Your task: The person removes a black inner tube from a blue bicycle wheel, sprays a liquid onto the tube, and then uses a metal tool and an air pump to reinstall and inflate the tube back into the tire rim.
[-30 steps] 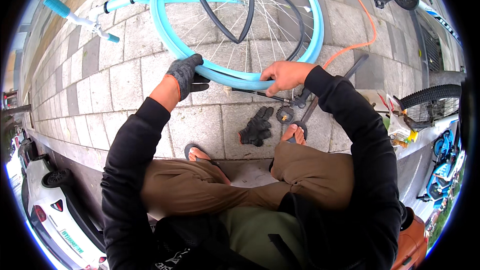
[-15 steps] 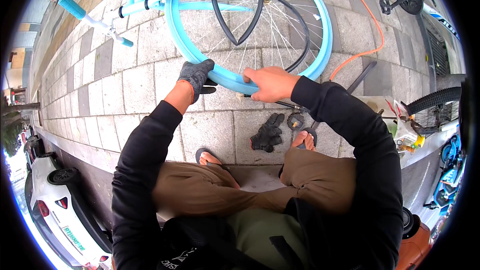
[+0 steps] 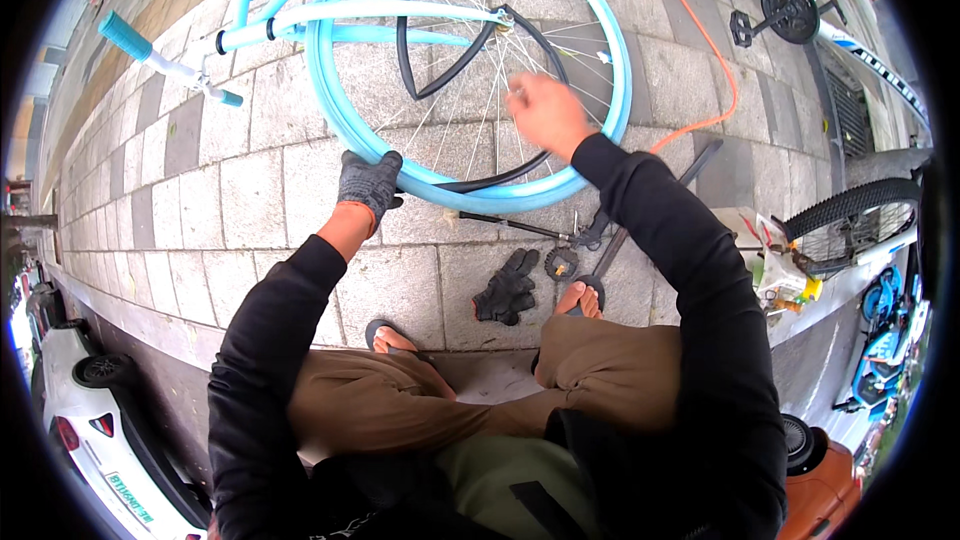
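A spoked bicycle wheel with a light blue tire (image 3: 478,198) lies at the top middle, against the light blue bike frame (image 3: 390,10). My left hand (image 3: 370,182), in a dark grey glove, is closed round the tire at its lower left. A black inner tube (image 3: 404,55) hangs in loops across the spokes, and its lower part runs along the inside of the tire. My bare right hand (image 3: 550,115) is over the spokes at the wheel's right side, off the tire. Its fingers look curled but are smeared, so what they hold, if anything, is unclear.
On the paving near my feet lie a dark glove (image 3: 506,288), a round black part (image 3: 561,262) and a thin black rod (image 3: 510,225). An orange hose (image 3: 735,85) curves at right. Another bike (image 3: 790,10), a black knobby tire (image 3: 850,205) and a white car (image 3: 110,420) stand around.
My right hand has left the tire's near edge and moved up over the spokes. The inner tube's lower part now shows along the near inside edge. My left hand still grips the tire.
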